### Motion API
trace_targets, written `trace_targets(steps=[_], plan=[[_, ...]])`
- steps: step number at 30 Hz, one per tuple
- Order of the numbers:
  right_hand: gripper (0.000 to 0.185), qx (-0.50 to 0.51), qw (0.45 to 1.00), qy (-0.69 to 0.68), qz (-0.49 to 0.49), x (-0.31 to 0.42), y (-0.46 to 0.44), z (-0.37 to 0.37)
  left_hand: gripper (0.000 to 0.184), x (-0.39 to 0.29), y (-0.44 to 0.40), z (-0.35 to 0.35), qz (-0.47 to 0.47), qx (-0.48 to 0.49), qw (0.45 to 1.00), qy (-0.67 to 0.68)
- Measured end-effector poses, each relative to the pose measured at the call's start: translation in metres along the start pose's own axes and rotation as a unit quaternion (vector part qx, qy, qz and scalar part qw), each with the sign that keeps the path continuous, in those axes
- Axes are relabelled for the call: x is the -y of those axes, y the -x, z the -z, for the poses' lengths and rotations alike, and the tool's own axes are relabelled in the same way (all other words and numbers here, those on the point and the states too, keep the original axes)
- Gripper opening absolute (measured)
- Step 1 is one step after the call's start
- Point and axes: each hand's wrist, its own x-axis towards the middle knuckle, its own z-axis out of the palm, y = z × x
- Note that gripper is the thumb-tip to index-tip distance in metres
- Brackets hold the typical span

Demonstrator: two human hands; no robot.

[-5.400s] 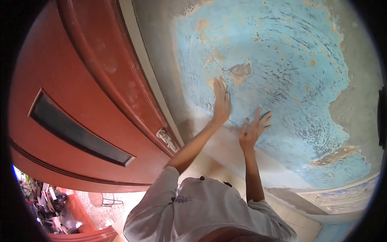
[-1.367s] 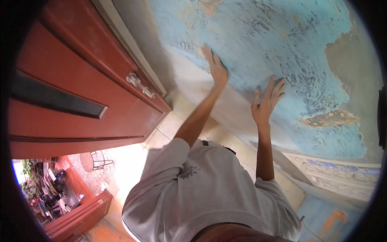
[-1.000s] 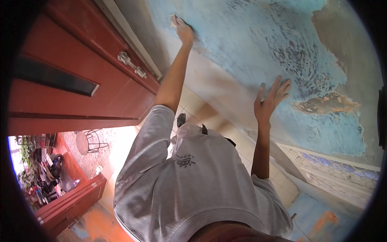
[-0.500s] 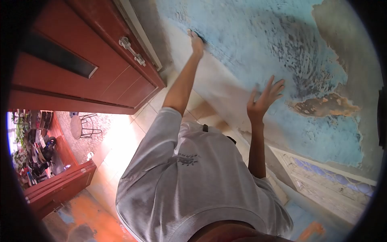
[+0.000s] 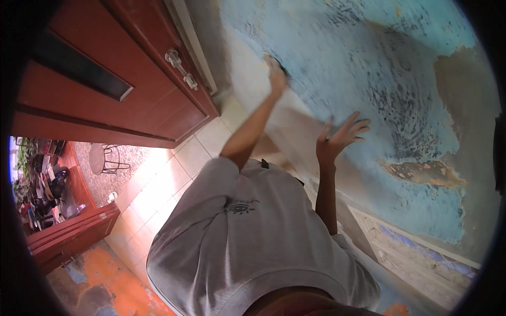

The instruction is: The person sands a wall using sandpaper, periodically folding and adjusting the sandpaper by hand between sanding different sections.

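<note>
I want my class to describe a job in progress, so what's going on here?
Someone in a grey shirt is working at a wall with patchy, dark-streaked blue paint. The left hand is at the paint's lower edge, and seems to hold a pale scrap, too small to identify. The right hand is open, fingers spread, close to the wall; whether it touches is unclear. A red door stands open on the left.
</note>
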Motion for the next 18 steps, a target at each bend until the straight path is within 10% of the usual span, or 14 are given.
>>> trace_targets(steps=[7,12,14,16,18], plan=[[0.090,-0.020,0.999,0.037,-0.005,-0.001,-0.004,-0.031,0.078,-0.060,0.074,-0.007,-0.070,0.011,0.996,-0.048],[0.099,-0.005,0.998,0.049,-0.025,-0.007,-0.003,-0.039,0.075,-0.088,-0.027,0.049,0.273,0.098,0.947,0.136],[0.099,-0.008,0.999,0.047,-0.024,-0.006,-0.004,-0.040,0.067,-0.031,0.008,-0.002,-0.061,-0.051,0.996,0.032],[0.099,-0.011,0.999,0.044,-0.024,-0.006,-0.004,-0.043,0.066,-0.011,0.078,-0.013,-0.179,-0.016,0.915,-0.360],[0.096,-0.025,0.997,0.070,-0.007,-0.010,-0.004,-0.044,0.066,-0.065,0.113,-0.036,-0.123,-0.033,0.975,-0.183]])
